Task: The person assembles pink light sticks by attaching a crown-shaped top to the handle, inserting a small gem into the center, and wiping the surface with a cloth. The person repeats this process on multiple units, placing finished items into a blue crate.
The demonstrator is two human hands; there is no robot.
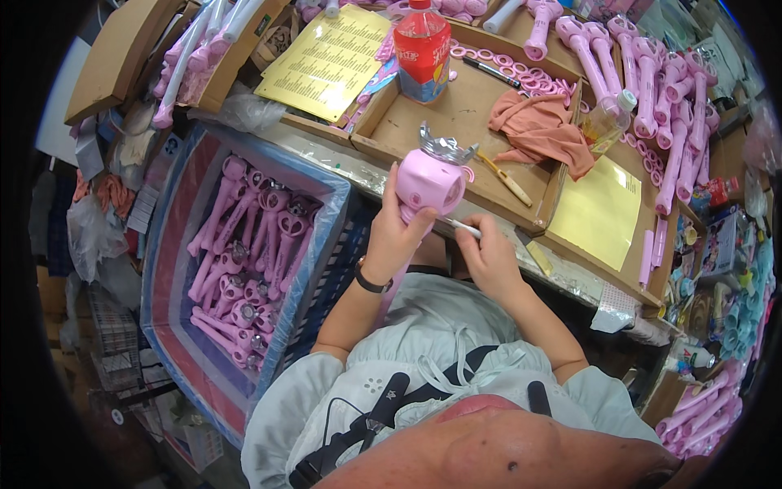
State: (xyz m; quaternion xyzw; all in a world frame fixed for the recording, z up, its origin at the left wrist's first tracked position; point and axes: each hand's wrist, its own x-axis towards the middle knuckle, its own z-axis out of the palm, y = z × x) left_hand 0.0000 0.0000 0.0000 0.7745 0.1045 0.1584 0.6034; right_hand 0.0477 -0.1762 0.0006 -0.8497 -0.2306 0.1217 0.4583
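Note:
My left hand (397, 235) grips the handle of a pink plastic toy wand (430, 179) whose round head carries a silver crown. I hold it upright over the front edge of a shallow cardboard tray (423, 114). My right hand (489, 254) pinches a thin white stick-like tool (463, 227) whose tip touches the lower side of the wand's head. A dark watch sits on my left wrist.
A woven bin (175, 269) at my left holds several finished pink wands. The tray holds a red bottle (422, 47), an orange cloth (544, 129), pink rings (521, 72) and a brush. Yellow sheets (330, 59) lie nearby. More pink wands (643, 73) pile up at the right.

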